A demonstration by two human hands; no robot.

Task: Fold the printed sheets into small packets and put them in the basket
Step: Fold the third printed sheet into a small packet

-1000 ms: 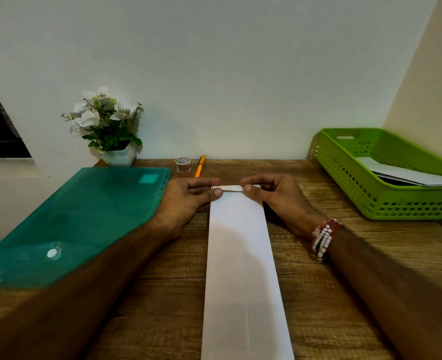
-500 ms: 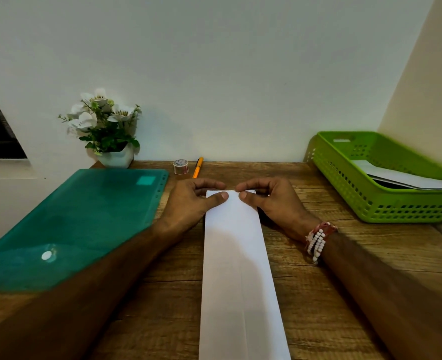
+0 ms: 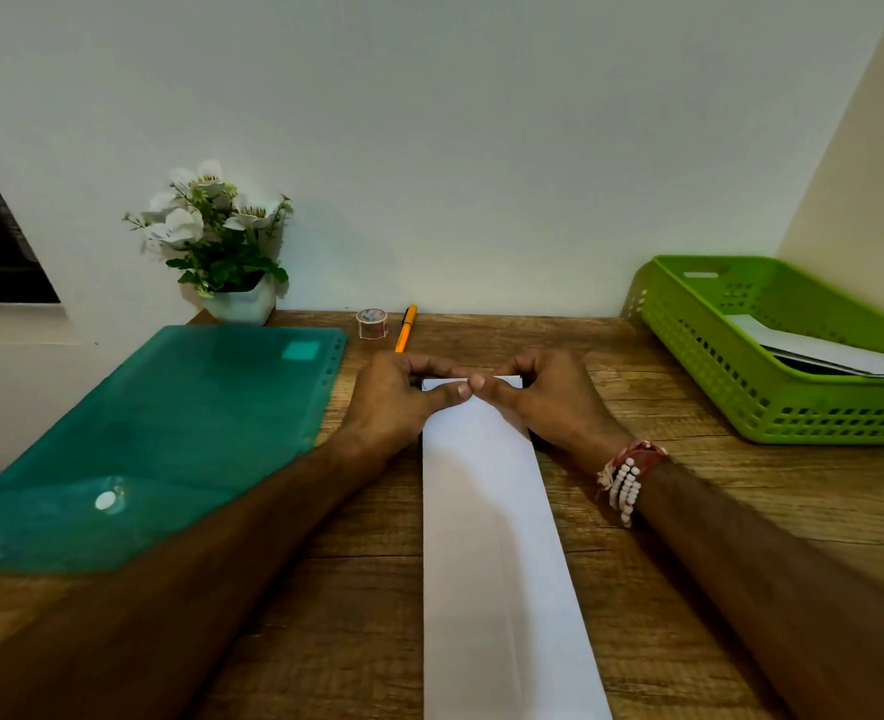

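Long folded white sheet (image 3: 486,511) lying lengthwise on a wooden table (image 3: 689,511), far end pinched by left hand (image 3: 393,402) and right hand (image 3: 549,402).

Behind, a plain pale wall (image 3: 481,148); at left, a translucent teal folder (image 3: 170,433) with a pale label patch, writing not legible; at far right, well apart from the sheet, a green basket (image 3: 699,366) holding white papers (image 3: 819,350); against the wall, potted white flowers (image 3: 222,236). Thumbs tip to tip on the paper, forefingers curled behind its edge, clamped on it. Beaded bracelet (image 3: 624,480) on right wrist. Beyond the hands, an orange pen (image 3: 406,330) and a tape roll (image 3: 372,323), print too small to read.
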